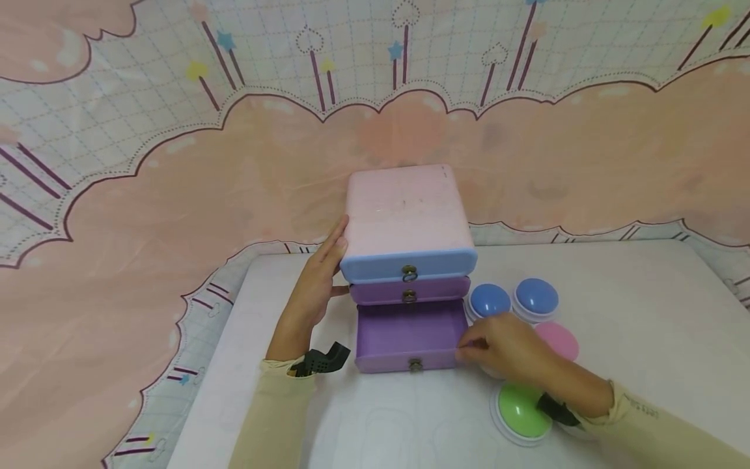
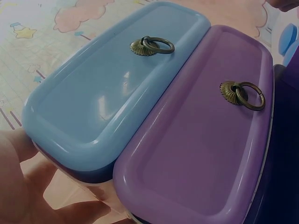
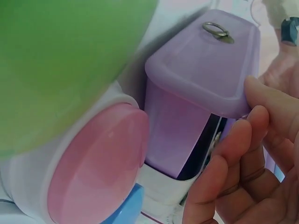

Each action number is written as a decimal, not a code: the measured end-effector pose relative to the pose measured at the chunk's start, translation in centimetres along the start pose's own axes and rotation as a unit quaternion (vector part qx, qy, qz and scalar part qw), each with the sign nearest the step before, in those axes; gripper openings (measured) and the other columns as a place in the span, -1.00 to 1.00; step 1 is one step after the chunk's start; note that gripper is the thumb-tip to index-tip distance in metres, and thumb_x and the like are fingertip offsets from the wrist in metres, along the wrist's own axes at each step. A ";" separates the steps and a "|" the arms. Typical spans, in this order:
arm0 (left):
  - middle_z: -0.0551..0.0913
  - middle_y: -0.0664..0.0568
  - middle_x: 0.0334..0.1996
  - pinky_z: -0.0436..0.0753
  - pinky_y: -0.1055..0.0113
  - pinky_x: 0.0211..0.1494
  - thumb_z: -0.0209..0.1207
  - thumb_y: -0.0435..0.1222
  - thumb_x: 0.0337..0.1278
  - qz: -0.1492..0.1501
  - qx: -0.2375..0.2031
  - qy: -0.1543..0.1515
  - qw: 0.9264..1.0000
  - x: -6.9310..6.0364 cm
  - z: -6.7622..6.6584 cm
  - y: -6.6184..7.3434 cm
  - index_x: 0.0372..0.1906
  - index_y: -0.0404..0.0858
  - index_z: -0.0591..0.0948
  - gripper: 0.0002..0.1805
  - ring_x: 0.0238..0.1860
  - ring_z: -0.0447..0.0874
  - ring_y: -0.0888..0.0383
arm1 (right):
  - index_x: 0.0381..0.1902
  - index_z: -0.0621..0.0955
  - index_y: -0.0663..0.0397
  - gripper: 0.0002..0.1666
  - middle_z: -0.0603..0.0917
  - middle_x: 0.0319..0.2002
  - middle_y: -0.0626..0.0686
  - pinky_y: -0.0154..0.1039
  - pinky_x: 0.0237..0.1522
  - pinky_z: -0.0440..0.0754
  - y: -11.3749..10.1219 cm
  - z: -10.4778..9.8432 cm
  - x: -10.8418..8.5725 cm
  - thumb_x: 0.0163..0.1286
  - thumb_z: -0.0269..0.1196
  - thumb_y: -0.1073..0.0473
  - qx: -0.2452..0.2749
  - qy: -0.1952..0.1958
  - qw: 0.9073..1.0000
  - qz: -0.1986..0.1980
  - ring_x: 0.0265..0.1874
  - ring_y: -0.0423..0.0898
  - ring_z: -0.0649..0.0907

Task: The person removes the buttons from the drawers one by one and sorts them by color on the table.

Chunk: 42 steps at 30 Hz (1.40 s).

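Observation:
A small chest of drawers [image 1: 404, 208] with a pink top stands on the white table. Its blue top drawer [image 2: 93, 88] and purple middle drawer [image 2: 187, 130] have brass ring pulls and sit in their slots. The lower purple drawer [image 1: 383, 362] is pulled out; nothing shows inside it. My left hand [image 1: 310, 290] lies against the chest's left side, fingers extended. At the lower drawer's front right corner, my right hand [image 1: 510, 344] pinches the edge between thumb and fingers, with the thumb [image 3: 271, 100] on the front face.
To the right lie several round domed things with white rims: two blue ones [image 1: 536, 297], a pink one [image 3: 100, 163] and a green one [image 1: 523, 410]. The pink one is partly behind my right hand. A patterned cloth [image 1: 176, 195] hangs behind the white table [image 1: 644, 312].

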State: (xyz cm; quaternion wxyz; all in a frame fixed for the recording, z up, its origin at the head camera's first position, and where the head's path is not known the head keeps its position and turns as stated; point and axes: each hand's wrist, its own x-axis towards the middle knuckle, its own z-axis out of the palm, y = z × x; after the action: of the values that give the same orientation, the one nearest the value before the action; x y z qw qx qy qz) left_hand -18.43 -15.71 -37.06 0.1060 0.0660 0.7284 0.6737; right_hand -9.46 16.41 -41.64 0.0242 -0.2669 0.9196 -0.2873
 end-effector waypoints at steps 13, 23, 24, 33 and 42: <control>-0.05 0.48 0.62 0.48 -0.44 0.23 -0.09 0.21 0.53 0.000 -0.001 -0.001 1.000 0.0 -0.1 0.1 0.49 0.57 0.19 -0.48 0.59 0.13 -0.16 | -0.33 0.84 -0.19 -0.96 0.78 -0.40 -0.26 -0.37 -0.30 0.68 0.2 -0.1 1.5 0.25 0.49 0.10 -0.016 0.018 0.999 0.028 -0.36 -0.33 0.66; -0.06 0.51 0.61 0.47 -0.45 0.22 -0.09 0.21 0.52 0.001 -0.001 -0.002 1.000 0.0 0.0 0.1 0.49 0.57 0.20 -0.48 0.60 0.10 -0.18 | -0.34 0.84 -0.11 -0.95 0.81 -0.38 -0.19 -0.26 -0.25 0.69 0.8 0.2 3.1 0.25 0.49 0.09 -0.049 0.051 0.997 0.025 -0.35 -0.24 0.70; -0.06 0.51 0.61 0.47 -0.45 0.22 -0.09 0.20 0.53 0.001 -0.002 -0.002 1.000 0.1 0.0 0.0 0.49 0.57 0.20 -0.48 0.60 0.09 -0.19 | -0.34 0.84 -0.10 -0.95 0.81 -0.38 -0.18 -0.26 -0.26 0.69 0.8 0.2 3.2 0.25 0.49 0.10 -0.050 0.053 0.997 0.028 -0.36 -0.24 0.69; -0.05 0.50 0.61 0.47 -0.46 0.22 -0.09 0.20 0.53 -0.001 0.000 0.000 1.000 0.1 -0.1 0.0 0.49 0.56 0.20 -0.48 0.60 0.10 -0.18 | -0.30 0.84 -0.11 -0.95 0.77 -0.45 -0.18 -0.38 -0.46 0.55 0.8 0.2 3.9 0.28 0.47 0.10 -0.041 0.042 0.996 0.069 -0.50 -0.28 0.55; -0.05 0.50 0.61 0.47 -0.46 0.22 -0.08 0.19 0.53 -0.003 0.000 0.001 1.000 0.1 -0.1 0.1 0.48 0.58 0.21 -0.49 0.60 0.10 -0.17 | -0.32 0.82 -0.12 -0.94 0.59 -0.62 -0.27 -0.40 -0.53 0.42 -1.6 0.8 3.3 0.24 0.50 0.09 -0.023 0.106 0.993 0.039 -0.58 -0.32 0.43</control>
State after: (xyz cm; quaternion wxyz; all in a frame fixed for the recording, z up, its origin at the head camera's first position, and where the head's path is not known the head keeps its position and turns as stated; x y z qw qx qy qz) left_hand -18.50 -15.78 -37.00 0.1070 0.0629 0.7286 0.6736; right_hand -11.34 13.26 -41.14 -0.0685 -0.1993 0.9332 -0.2911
